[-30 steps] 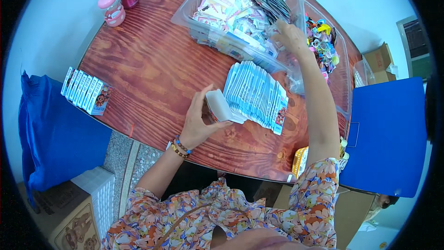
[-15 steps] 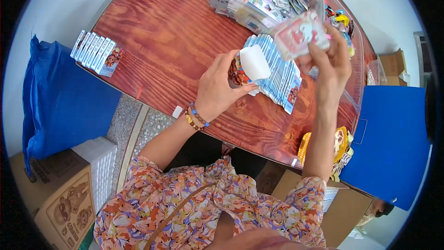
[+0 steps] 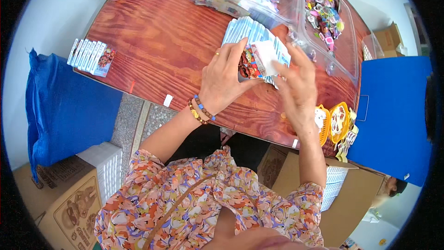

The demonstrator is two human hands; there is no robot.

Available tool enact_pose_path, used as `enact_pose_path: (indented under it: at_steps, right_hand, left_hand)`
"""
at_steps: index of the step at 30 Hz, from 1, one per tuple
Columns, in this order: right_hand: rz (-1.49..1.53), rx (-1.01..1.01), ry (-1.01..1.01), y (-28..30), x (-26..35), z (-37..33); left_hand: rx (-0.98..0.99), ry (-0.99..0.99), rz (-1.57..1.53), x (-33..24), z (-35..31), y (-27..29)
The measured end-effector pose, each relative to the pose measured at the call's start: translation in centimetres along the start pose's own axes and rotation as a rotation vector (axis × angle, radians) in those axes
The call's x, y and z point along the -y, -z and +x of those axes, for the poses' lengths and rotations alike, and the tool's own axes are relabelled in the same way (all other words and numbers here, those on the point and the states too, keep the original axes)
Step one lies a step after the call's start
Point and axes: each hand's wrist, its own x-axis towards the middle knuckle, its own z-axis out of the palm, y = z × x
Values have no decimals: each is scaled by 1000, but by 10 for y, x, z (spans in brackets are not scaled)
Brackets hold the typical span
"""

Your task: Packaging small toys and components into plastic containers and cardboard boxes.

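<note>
My left hand (image 3: 224, 76) is closed around a small printed carton (image 3: 246, 67) with colourful pictures on its front. A white panel with a pinkish edge (image 3: 263, 58) stands out at the carton's right side; whether it is the flap or something inserted cannot be told. Beside it is my right hand (image 3: 298, 85), blurred, its fingers apart and its thumb near the panel. No packet shows in that hand. Just behind the carton lies a row of flat light-blue and white cartons (image 3: 245, 28), partly covered by my hands.
A clear tub (image 3: 222, 1) of flat packets stands at the back. Next to it, another clear tub (image 3: 348, 60) holds small colourful trinkets. Several upright cartons (image 3: 89, 55) line the left edge. Yellow baskets (image 3: 339, 122) sit at the right edge, near a blue panel (image 3: 391, 115).
My right hand has moved down and left to the carton, and the pink and white packet it held is no longer seen in it. The whole view has shifted slightly.
</note>
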Motion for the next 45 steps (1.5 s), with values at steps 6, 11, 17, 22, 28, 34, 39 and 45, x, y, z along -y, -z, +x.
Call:
enact_pose_path:
  at_steps: [6,11,17,22,28,34,39,45]
  right_hand:
    - [42,-191,-287,42,-92,10]
    - [-112,23,-549,67,-259,19]
    - [-447,494,-592,30,-376,47]
    - [-278,704,-661,1,-401,67]
    - [-302,654,-492,-12,-411,57]
    - [-438,532,-503,-12,-413,50]
    - [-383,559,-521,-11,-415,51]
    - [-80,457,-746,-1,-407,61]
  left_hand:
    - [112,8,-149,-4,-2,-16]
    - [480,-166,-327,-18,-17,-54]
    - [754,-219,-466,-10,-24,-82]
    - [826,-108,-552,-7,-21,-82]
    - [838,-66,-584,-5,-17,-83]
    - [880,-16,-585,-4,-18,-83]
    - [858,-23,-564,-3,-19,-84]
    - [817,-38,-558,-4,-16,-83]
